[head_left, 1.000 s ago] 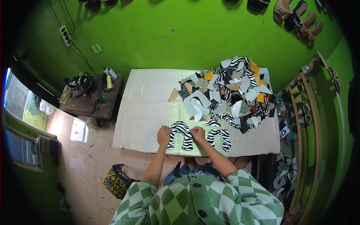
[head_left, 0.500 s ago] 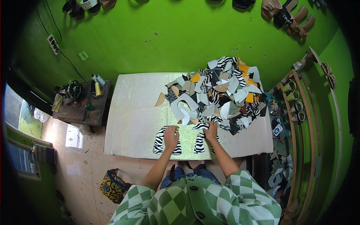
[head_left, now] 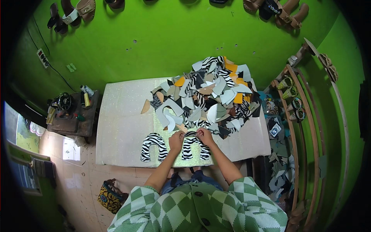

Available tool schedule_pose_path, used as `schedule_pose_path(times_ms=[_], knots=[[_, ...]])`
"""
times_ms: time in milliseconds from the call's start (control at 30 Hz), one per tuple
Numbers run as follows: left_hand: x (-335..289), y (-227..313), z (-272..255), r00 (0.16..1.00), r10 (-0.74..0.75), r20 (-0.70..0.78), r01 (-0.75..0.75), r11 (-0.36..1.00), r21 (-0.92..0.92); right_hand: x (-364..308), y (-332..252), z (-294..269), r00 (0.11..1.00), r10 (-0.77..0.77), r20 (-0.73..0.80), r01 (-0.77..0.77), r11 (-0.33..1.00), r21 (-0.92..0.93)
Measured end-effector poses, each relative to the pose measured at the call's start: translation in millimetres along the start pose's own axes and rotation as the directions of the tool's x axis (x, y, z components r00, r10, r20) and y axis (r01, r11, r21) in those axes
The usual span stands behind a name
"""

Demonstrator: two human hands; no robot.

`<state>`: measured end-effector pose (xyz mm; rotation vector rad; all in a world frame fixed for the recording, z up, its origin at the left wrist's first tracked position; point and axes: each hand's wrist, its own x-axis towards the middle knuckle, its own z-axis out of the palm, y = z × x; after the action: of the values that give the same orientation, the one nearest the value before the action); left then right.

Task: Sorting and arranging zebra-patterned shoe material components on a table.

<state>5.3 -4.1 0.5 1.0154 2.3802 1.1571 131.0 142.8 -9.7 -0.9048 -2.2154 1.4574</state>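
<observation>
Two arch-shaped zebra-print pieces lie near the front edge of the table [head_left: 116, 127]. The left arch [head_left: 154, 138] lies flat, untouched. Above the top of the right arch [head_left: 187, 150], both hands are at a narrow zebra-striped strip [head_left: 190, 134]. My left hand [head_left: 176, 140] pinches its left end. At the other end, my right hand [head_left: 205, 136] is closed with thumb and fingers together. Whether the strip is separate from the right arch or its lifted top edge, I cannot tell.
A big heap of cut scraps [head_left: 208, 92], white, zebra, black, tan and orange, covers the table beyond my hands. To the left stands a sewing machine [head_left: 63, 102] with thread cones [head_left: 86, 96]. A wooden shoe rack [head_left: 299, 127] runs along the right, and a patterned bag [head_left: 110, 196] sits on the floor.
My left hand has left the left arch and moved right to the striped strip. Both hands are now closer together. The whole view has shifted a little.
</observation>
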Motion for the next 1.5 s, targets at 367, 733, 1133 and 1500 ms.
schedule_pose_path(times_ms=[367, 733, 1133, 1500], knots=[[1, -5, 43, 0.978, -0.206, 0.044, 0.207, 0.894, -0.396, -6, 29, -37, 0.981, 0.189, 0.054, -0.19, 0.981, 0.029], [7, -11, 29, 0.945, -0.309, 0.104, 0.313, 0.769, -0.558, 7, 32, -30, 0.991, 0.135, -0.001, -0.134, 0.984, 0.116], [-7, -11, 34, 0.941, -0.339, 0.005, 0.325, 0.899, -0.293, -1, 40, -20, 0.979, 0.204, -0.02, -0.204, 0.979, -0.02], [-4, -10, 32, 0.93, -0.367, 0.001, 0.361, 0.916, -0.172, 7, 45, -18, 0.985, 0.172, -0.026, -0.174, 0.96, -0.218]])
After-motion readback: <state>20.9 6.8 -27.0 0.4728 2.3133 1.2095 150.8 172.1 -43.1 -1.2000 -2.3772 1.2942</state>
